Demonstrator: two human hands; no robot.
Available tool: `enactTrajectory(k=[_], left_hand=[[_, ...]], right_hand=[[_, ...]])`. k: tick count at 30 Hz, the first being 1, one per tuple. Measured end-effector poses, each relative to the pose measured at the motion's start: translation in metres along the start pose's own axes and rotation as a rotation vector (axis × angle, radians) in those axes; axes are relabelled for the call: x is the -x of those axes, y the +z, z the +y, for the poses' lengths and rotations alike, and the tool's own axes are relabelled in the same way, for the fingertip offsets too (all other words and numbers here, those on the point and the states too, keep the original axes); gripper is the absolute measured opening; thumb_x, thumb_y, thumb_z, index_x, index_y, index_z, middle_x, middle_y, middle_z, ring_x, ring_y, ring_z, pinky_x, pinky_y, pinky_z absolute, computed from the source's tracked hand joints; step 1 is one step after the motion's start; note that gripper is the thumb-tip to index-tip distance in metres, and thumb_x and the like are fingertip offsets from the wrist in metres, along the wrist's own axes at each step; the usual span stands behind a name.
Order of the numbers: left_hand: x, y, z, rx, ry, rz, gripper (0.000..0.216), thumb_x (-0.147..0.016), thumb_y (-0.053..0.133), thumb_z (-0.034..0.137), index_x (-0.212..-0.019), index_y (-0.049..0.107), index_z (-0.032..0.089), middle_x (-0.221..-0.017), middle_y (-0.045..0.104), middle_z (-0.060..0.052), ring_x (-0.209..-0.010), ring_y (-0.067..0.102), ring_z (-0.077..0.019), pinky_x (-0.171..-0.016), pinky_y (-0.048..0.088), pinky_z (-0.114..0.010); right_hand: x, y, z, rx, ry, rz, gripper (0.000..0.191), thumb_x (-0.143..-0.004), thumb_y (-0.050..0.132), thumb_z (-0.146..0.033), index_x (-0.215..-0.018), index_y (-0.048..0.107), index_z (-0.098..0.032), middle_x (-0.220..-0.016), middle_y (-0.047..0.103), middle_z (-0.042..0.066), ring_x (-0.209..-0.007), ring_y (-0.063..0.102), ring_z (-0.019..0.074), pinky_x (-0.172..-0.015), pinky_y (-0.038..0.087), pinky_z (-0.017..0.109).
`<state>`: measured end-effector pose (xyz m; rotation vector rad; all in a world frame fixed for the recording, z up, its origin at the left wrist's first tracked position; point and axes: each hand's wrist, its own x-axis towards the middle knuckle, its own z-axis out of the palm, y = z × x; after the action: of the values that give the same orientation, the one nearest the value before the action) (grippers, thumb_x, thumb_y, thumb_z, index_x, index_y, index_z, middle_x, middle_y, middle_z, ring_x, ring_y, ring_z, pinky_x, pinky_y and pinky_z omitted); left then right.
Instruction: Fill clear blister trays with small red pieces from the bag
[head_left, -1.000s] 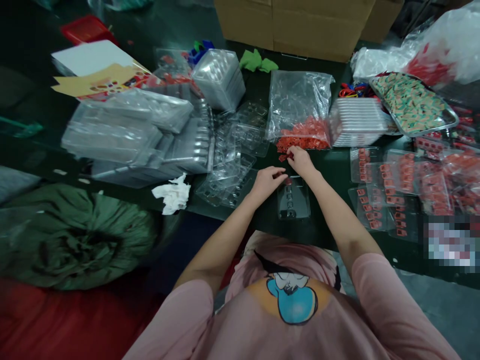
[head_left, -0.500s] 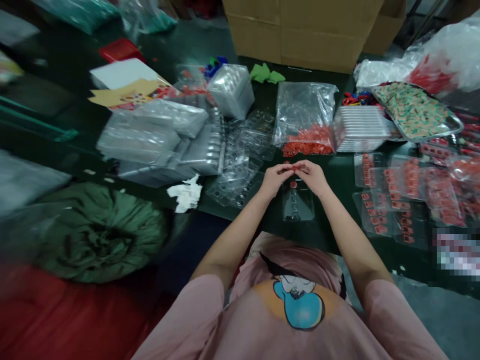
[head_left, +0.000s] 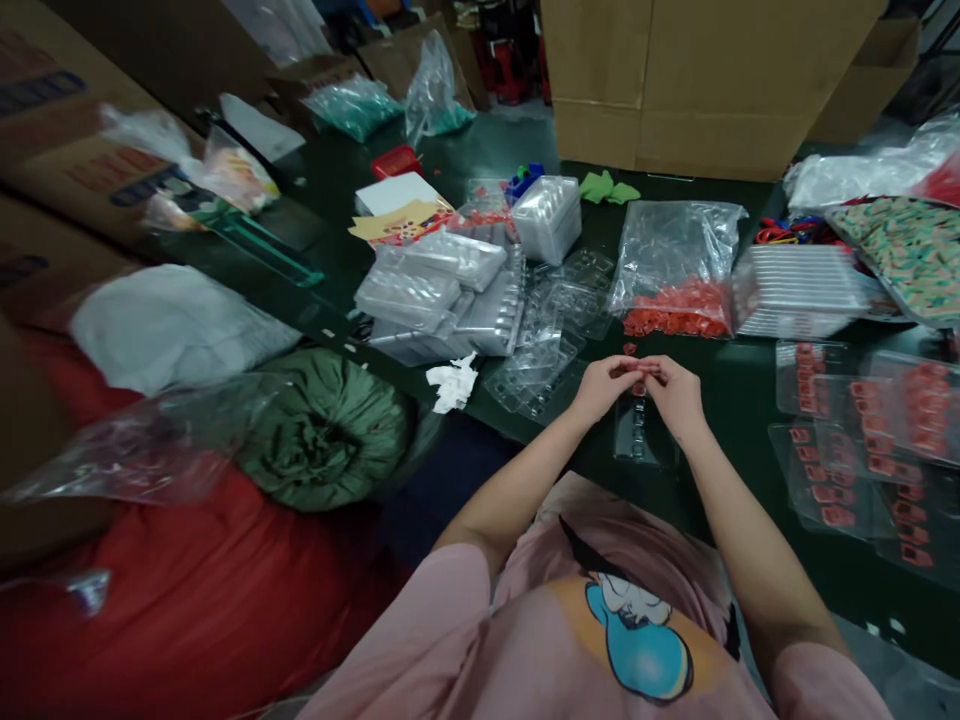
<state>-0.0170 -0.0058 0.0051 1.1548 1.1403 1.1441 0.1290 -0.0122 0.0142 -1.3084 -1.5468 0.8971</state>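
Observation:
My left hand (head_left: 604, 388) and my right hand (head_left: 675, 395) meet fingertip to fingertip, both pinching a small red plastic piece (head_left: 642, 368) that the fingers mostly cover. Right below them on the dark table lies a clear plastic blister tray (head_left: 626, 445) with a column of small moulded pockets. One red piece (head_left: 639, 389) shows at the top of that column. Just beyond the fingertips another loose red piece (head_left: 628, 349) rests on the table. Behind it is a clear bag (head_left: 675, 240) with a heap of red pieces (head_left: 679, 308) at its mouth.
Blister trays holding red pieces (head_left: 874, 430) lie at right. A stack of clear trays (head_left: 799, 290) and a tray of small green-and-tan pieces (head_left: 907, 235) stand behind them. Clear boxes (head_left: 450, 310), loose empty trays (head_left: 536, 375) and crumpled white paper (head_left: 452, 383) lie left. A cardboard box (head_left: 697, 90) stands behind.
The view has swung left, so the table contents appear farther right. My hands stay together at the fingertips around the red piece, above the blister tray.

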Motion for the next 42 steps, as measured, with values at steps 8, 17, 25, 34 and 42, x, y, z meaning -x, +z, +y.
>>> enactTrajectory(k=[8, 17, 25, 34, 42], left_hand=[[0.009, 0.001, 0.002, 0.054, -0.056, -0.006, 0.02, -0.065, 0.078, 0.024, -0.081, 0.072, 0.013, -0.076, 0.071, -0.003, -0.07, 0.063, -0.0135, -0.074, 0.049, -0.029], [0.009, -0.003, 0.007, 0.248, -0.247, -0.033, 0.025, -0.059, 0.082, 0.021, -0.08, 0.071, 0.013, -0.074, 0.07, -0.003, -0.067, 0.062, -0.0109, -0.07, 0.047, -0.027], [0.01, -0.019, 0.027, 0.558, -0.366, -0.106, 0.025, -0.063, 0.082, 0.018, -0.084, 0.068, 0.014, -0.076, 0.067, -0.002, -0.064, 0.06, -0.0072, -0.064, 0.048, -0.021], [0.001, -0.047, 0.014, 0.321, -0.314, -0.091, 0.028, -0.077, 0.075, 0.029, -0.102, 0.07, 0.018, -0.099, 0.072, -0.009, -0.075, 0.066, -0.0112, -0.063, 0.053, -0.021], [-0.007, -0.042, 0.002, 0.038, -0.226, -0.15, 0.041, -0.069, 0.079, 0.033, -0.105, 0.071, 0.016, -0.093, 0.073, -0.007, -0.076, 0.068, -0.0139, -0.069, 0.052, -0.025]], right_hand=[[0.009, -0.001, 0.001, 0.221, -0.135, 0.006, 0.014, -0.086, 0.052, -0.024, -0.089, 0.066, -0.02, -0.077, 0.069, 0.003, -0.068, 0.065, 0.0175, -0.068, 0.051, 0.03], [0.015, 0.003, -0.006, 0.274, -0.234, -0.013, 0.017, -0.091, 0.041, -0.02, -0.087, 0.058, -0.022, -0.085, 0.063, 0.005, -0.076, 0.059, 0.0194, -0.071, 0.047, 0.031], [0.016, -0.02, -0.004, 0.252, -0.122, 0.171, 0.019, -0.089, 0.039, -0.017, -0.089, 0.058, -0.022, -0.087, 0.061, 0.007, -0.081, 0.058, 0.0212, -0.078, 0.047, 0.034], [0.127, 0.061, -0.02, 0.054, -0.355, -0.776, 0.019, -0.088, 0.056, -0.011, -0.099, 0.067, -0.02, -0.098, 0.072, 0.004, -0.091, 0.064, 0.0161, -0.083, 0.048, 0.028], [0.134, 0.063, -0.015, 0.175, -0.439, -0.795, 0.011, -0.092, 0.054, -0.018, -0.092, 0.065, -0.02, -0.093, 0.064, 0.004, -0.086, 0.059, 0.0152, -0.081, 0.046, 0.027]])
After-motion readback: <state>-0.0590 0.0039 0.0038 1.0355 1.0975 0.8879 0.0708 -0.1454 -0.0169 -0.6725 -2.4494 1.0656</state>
